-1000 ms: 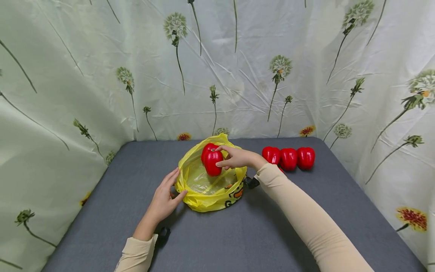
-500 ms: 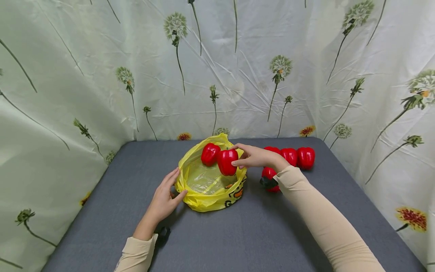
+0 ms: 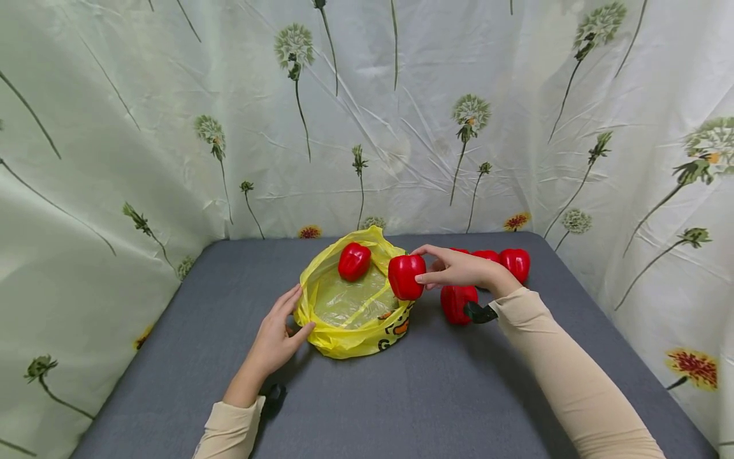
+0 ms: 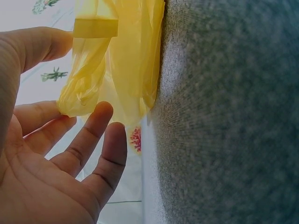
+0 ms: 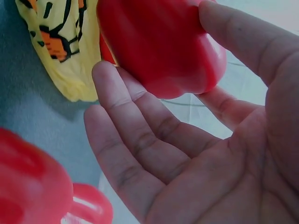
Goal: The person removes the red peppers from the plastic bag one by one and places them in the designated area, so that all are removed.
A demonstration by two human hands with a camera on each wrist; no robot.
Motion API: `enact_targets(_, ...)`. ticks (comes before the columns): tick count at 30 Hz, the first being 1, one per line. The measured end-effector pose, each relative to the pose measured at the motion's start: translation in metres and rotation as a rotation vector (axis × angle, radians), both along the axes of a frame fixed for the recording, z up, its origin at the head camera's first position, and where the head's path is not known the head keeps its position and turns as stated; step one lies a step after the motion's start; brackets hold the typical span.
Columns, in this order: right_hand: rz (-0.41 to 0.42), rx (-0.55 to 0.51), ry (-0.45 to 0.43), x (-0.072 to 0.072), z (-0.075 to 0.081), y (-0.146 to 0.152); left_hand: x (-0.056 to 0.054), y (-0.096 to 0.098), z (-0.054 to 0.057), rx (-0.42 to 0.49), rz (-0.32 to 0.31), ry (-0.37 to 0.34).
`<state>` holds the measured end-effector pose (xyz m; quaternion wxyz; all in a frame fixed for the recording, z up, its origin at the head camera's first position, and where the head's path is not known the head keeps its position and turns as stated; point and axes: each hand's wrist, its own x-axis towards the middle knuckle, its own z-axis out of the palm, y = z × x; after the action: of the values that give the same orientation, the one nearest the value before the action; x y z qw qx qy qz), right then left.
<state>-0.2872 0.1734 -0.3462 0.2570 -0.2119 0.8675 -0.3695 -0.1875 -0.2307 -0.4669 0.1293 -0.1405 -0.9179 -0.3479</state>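
Note:
A yellow plastic bag (image 3: 350, 344) stands with its mouth spread wide, and a red bell pepper (image 3: 354, 261) lies inside at the back. My left hand (image 3: 274, 341) rests against the bag's left rim, thumb and fingers spread apart; in the left wrist view the thumb and index fingertips touch the yellow plastic (image 4: 86, 93). Above the bag's right edge, my right hand (image 3: 459, 268) pinches another red bell pepper (image 3: 406, 278) between thumb and fingers. In the right wrist view that pepper is in the grip, with the other fingers extended below it.
More red bell peppers stand on the dark grey table (image 3: 367, 408) at the right. One pepper (image 3: 457, 303) is near, below my right wrist; others, such as the far-right pepper (image 3: 515, 264), are partly hidden by the arm. A flowered curtain (image 3: 401, 127) hangs behind the table.
My right hand has carried its bell pepper rightward, from over the bag's middle to its right edge. The pepper inside shows fully now. My left hand has stayed at the rim.

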Motion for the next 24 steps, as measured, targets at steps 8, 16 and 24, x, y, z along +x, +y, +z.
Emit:
enact_targets(8,-0.023,0.003,0.002,0.011,0.003,0.025,0.000,0.000,0.000,-0.004,0.005,-0.003)
enact_targets(16,-0.029,-0.016,0.011,0.020,0.005,0.052,-0.001,-0.001,-0.001,-0.007,0.002,0.004)
enact_targets(24,-0.082,-0.006,-0.052,0.029,0.007,0.077,-0.001,-0.001,-0.001,-0.005,0.001,0.006)
